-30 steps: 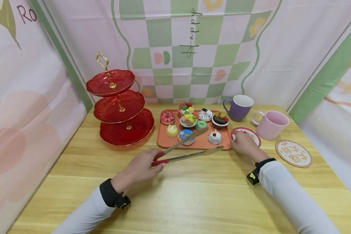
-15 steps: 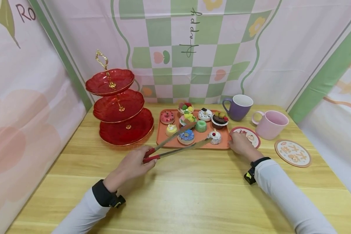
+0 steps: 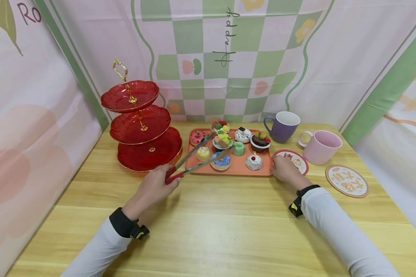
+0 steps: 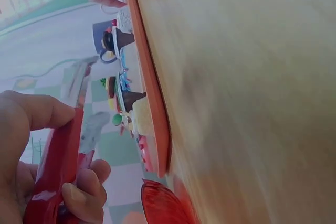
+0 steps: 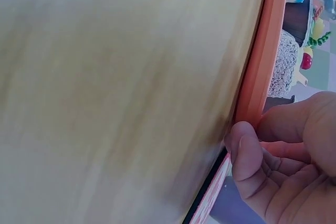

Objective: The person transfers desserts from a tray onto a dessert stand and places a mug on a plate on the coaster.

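My left hand grips red-handled metal tongs, their arms spread apart above the left part of an orange tray. Nothing sits between the tips that I can make out. Under or near them lie a yellow cake, a blue donut, a pink donut and a fruit-topped cupcake. In the right wrist view, thumb and finger of my right hand pinch the tray's corner. A white cake with a cherry is the pastry closest to that hand.
A red three-tier stand is left of the tray. To the right are a purple mug, a pink mug, a red-rimmed round coaster beside my right hand, and another coaster. A printed cloth hangs behind the table.
My left hand has drawn back leftward, carrying the tong tips from the tray's right half to its left half. The right hand has stayed at the tray corner.
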`<state>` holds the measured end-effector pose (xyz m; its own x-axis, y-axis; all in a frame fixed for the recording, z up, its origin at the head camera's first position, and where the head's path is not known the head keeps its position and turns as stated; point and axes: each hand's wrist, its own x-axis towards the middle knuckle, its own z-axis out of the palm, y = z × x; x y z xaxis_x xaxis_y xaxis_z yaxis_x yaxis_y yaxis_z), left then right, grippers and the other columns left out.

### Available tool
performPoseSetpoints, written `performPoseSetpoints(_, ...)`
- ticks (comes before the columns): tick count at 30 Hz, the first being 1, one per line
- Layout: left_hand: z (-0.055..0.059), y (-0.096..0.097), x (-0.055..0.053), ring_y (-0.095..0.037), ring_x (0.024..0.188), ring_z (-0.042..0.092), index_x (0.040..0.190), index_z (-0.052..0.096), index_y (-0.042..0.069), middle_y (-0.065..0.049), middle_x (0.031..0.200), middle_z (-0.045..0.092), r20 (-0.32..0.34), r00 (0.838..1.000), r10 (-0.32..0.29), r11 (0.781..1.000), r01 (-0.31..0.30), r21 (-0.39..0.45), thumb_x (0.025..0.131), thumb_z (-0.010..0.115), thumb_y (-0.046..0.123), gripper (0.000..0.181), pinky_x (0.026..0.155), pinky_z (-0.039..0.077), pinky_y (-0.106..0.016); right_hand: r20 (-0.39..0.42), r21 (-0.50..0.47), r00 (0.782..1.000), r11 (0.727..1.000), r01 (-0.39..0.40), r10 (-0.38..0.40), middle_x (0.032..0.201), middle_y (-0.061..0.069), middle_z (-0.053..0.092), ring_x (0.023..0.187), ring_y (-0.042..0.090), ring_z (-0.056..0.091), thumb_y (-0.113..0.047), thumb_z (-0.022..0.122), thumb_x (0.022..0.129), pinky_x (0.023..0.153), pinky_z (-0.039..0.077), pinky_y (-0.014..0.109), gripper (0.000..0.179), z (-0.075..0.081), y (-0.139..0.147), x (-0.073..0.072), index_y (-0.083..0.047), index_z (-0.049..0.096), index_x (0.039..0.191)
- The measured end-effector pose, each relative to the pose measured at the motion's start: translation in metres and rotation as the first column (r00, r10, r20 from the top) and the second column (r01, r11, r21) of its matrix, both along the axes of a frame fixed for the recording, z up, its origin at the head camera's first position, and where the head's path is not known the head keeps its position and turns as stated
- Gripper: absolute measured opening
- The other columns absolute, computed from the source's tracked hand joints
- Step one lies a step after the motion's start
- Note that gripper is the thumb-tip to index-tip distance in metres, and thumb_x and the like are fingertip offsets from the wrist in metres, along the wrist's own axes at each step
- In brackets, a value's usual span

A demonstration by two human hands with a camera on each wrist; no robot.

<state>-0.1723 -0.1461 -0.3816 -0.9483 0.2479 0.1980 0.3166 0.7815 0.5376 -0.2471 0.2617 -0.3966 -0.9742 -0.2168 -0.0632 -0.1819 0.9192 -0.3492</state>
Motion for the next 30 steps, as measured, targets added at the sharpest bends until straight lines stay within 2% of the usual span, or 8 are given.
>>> performPoseSetpoints(9, 0.0, 0.012, -0.014, -0.019, 0.06, 0.044, 0.095, 0.059, 0.003, -0.004, 0.068, 0.049, 0.07, 0.997, 0.031, 0.999, -0.03, -0.019, 0.081, 0.07, 0.024, 0.028, 0.049, 0.036, -0.03, 0.018, -0.008, 1.0, 1.0, 0.015, -0.015, 0.068, 0.009, 0.048, 0.063, 0.025, 0.046, 0.0, 0.054, 0.084, 0.059, 0.036, 0.036, 0.007, -0.002, -0.001, 0.001, 0.002, 0.055, 0.078)
performPoseSetpoints(19, -0.005, 0.021, -0.027, -0.019, 0.055, 0.044, 0.089, 0.055, 0.005, -0.005, 0.067, 0.047, 0.061, 0.997, 0.035, 0.998, -0.033, -0.045, 0.082, 0.069, 0.024, 0.025, 0.046, 0.035, -0.029, -0.013, 0.002, 1.0, 1.0, 0.001, -0.001, 0.069, 0.009, 0.05, 0.062, 0.025, 0.046, 0.001, 0.054, 0.084, 0.059, 0.037, 0.037, 0.006, -0.001, -0.002, 0.003, 0.004, 0.056, 0.079)
performPoseSetpoints(25, -0.002, 0.022, -0.031, -0.019, 0.052, 0.043, 0.088, 0.055, 0.004, -0.005, 0.065, 0.047, 0.078, 0.996, 0.039, 0.998, -0.035, -0.051, 0.081, 0.069, 0.024, 0.025, 0.044, 0.034, -0.029, -0.012, 0.01, 1.0, 1.0, 0.004, -0.004, 0.068, 0.009, 0.05, 0.063, 0.025, 0.045, 0.0, 0.055, 0.084, 0.059, 0.036, 0.037, 0.007, -0.001, -0.002, 0.002, 0.004, 0.056, 0.078)
performPoseSetpoints(30, 0.0, 0.022, -0.029, -0.018, 0.052, 0.044, 0.084, 0.053, 0.006, -0.005, 0.063, 0.047, 0.081, 0.996, 0.045, 0.997, -0.041, -0.06, 0.082, 0.068, 0.025, 0.025, 0.044, 0.034, -0.029, 0.001, 0.017, 1.0, 1.0, 0.015, -0.015, 0.069, 0.01, 0.051, 0.064, 0.026, 0.046, 0.0, 0.054, 0.085, 0.06, 0.036, 0.038, 0.006, 0.0, -0.002, 0.001, 0.005, 0.057, 0.081)
